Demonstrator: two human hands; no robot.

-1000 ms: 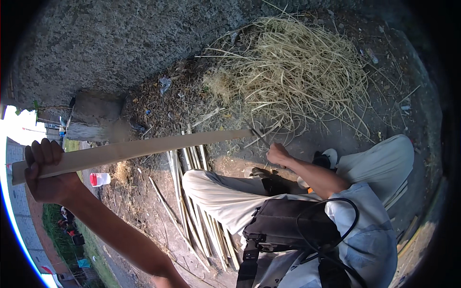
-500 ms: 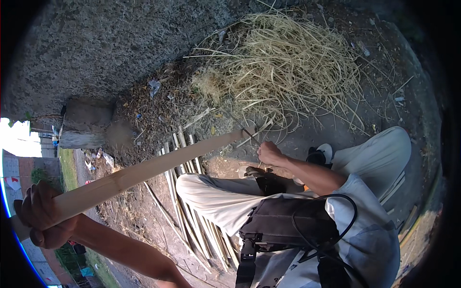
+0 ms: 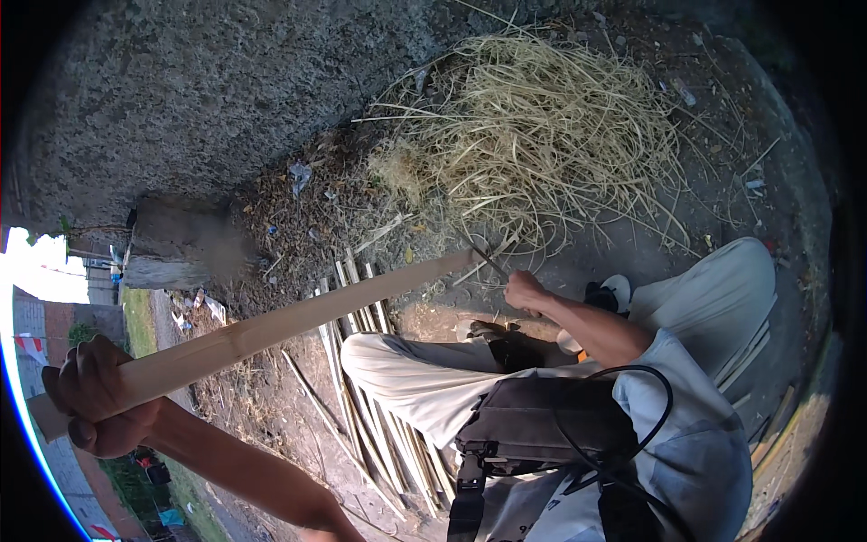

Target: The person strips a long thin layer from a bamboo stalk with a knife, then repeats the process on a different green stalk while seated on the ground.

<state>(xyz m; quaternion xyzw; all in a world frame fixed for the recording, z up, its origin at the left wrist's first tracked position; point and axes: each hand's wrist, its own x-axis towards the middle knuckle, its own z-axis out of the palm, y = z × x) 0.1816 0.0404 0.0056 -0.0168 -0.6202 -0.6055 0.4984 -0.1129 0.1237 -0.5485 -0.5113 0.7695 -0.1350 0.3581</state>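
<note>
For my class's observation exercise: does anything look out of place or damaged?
A crumpled, pale plastic-looking scrap lies among dry brown leaves near the rough grey wall; it looks like stray litter. The long pale wooden strip in the left hand shows no obvious damage.

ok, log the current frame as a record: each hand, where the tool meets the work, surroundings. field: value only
left hand: left hand gripping the near end of a long, flat, pale wooden strip
right hand: right hand gripping a thin, dark metal blade
tool position: crosses strip's far end; exact contact unclear
ground: tangled heap of straw-coloured shavings; long, narrow, pale wooden slats
backdrop: rough grey wall
</note>
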